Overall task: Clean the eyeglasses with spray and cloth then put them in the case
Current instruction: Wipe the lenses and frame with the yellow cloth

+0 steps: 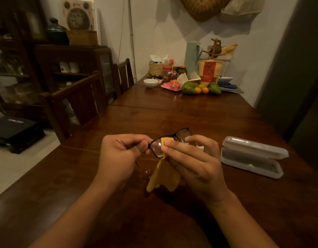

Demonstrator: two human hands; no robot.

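Pinching yellow cloth (163,176) on black-framed eyeglasses (169,141), clear case (251,158) open

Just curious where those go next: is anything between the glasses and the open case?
Only a small white object, mostly hidden behind the right hand, stands between the eyeglasses and the case, whose lid is open.

The left hand (119,154) hides one end of the glasses (156,147), and the cloth (163,176) pinched by the right hand (194,158) covers part of one lens. Behind that hand only a small white piece (199,149) shows, too little to identify. The bottom edge cuts off both forearms, and the labels on the jars (166,72) far across the surface (172,113) are too small to read.
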